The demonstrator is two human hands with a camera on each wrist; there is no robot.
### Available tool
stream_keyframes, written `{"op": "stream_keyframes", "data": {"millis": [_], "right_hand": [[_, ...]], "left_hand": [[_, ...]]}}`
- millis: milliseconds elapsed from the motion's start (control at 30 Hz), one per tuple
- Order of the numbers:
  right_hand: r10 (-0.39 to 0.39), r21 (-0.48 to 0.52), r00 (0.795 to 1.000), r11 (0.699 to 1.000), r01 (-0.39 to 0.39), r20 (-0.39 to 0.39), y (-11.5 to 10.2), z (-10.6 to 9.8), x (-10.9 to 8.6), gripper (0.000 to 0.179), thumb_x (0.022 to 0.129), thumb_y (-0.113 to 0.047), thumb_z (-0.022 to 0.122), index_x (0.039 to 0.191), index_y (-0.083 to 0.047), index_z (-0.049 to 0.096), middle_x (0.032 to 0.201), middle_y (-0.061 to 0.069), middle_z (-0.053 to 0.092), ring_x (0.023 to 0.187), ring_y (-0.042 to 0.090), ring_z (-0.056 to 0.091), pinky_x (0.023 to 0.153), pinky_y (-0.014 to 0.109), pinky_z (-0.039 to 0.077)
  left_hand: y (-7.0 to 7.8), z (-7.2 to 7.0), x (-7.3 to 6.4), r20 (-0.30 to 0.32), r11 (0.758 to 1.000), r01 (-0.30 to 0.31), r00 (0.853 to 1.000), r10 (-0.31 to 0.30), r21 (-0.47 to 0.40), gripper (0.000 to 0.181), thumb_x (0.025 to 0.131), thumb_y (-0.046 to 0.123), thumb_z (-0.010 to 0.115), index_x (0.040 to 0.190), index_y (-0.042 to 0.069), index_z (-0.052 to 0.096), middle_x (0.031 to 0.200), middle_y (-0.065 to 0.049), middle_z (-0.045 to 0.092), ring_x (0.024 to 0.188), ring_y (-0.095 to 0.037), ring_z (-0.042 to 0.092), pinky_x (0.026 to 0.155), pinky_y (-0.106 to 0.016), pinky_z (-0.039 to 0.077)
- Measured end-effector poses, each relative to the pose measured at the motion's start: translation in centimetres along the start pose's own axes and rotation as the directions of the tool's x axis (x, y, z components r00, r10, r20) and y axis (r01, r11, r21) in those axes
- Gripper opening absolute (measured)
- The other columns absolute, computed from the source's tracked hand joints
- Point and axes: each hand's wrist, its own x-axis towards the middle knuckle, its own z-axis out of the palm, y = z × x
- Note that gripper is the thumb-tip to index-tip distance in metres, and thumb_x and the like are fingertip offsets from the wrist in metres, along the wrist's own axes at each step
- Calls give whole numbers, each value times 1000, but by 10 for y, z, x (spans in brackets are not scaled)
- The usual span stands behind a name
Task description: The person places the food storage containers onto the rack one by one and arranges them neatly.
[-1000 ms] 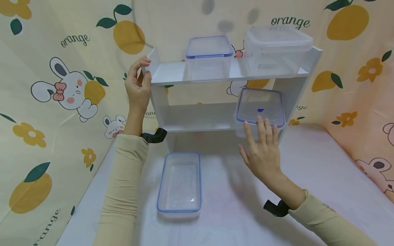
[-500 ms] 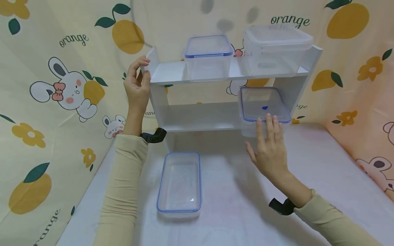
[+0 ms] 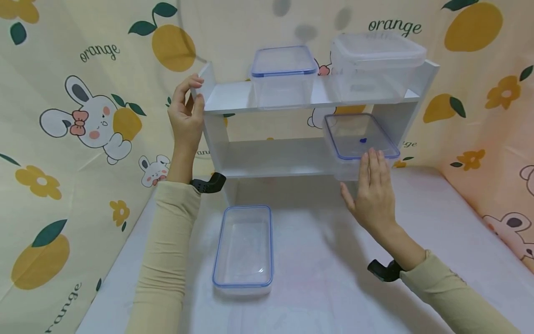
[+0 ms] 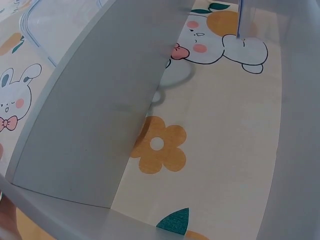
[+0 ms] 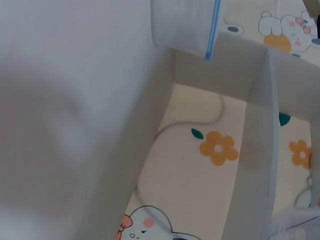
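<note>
My right hand lies with straight fingers against the front of a clear plastic food container with a blue-edged lid. That container sits at the right end of the middle level of a white shelf, its front jutting past the shelf edge. At the shelf's upper left, my left hand grips the side panel, thumb in front and fingers over the edge. In the left wrist view the shelf board fills much of the picture, and only a sliver of the hand shows. Neither hand's fingers show in the right wrist view.
A blue-rimmed clear container stands on the white tabletop before the shelf. On the top level are a blue-lidded container and a larger clear-lidded one. A printed cloth hangs behind and at the sides.
My right hand has moved right and farther forward, and the container in front of it has slid right and back, turning slightly. My left hand has stayed on the shelf panel.
</note>
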Motion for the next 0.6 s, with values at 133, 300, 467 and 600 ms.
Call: {"op": "stream_keyframes", "data": {"millis": [133, 300, 467, 600], "right_hand": [[7, 26, 1000, 1000, -7, 6, 5, 3, 2, 72, 100, -44, 33, 140, 16, 34, 147, 35, 36, 139, 50, 33, 126, 47, 19], [32, 64, 999, 997, -34, 31, 7, 2, 4, 69, 96, -38, 44, 142, 13, 33, 151, 32, 33, 143, 47, 30, 127, 44, 15], [50, 107, 998, 993, -55, 48, 6, -1, 2, 69, 92, -32, 50, 143, 12, 33, 152, 30, 31, 145, 45, 26, 128, 44, 13], [51, 141, 998, 988, -56, 43, 3, -5, -1, 68, 92, -31, 50, 142, 12, 34, 151, 31, 32, 147, 44, 25, 127, 48, 12]], "left_hand": [[7, 2, -2, -1, 1000, 14, 1000, -14, -7, 23, 89, -6, 47, 100, 9, 61, 111, 9, 62, 134, -17, 49, 118, -26, 37], [1, 1, 1, -2, 1000, 2, 1000, -2, 2, 23, 88, -6, 47, 100, 8, 61, 111, 10, 62, 133, -17, 49, 118, -26, 37], [3, 1, 0, -2, 1000, 8, 1000, -8, 17, 22, 89, -5, 48, 101, 8, 61, 113, 6, 63, 134, -16, 49, 118, -26, 37], [8, 2, -2, -4, 1000, 23, 1000, -22, 13, 23, 89, -5, 47, 100, 9, 61, 115, 4, 63, 134, -16, 48, 118, -25, 36]]}}
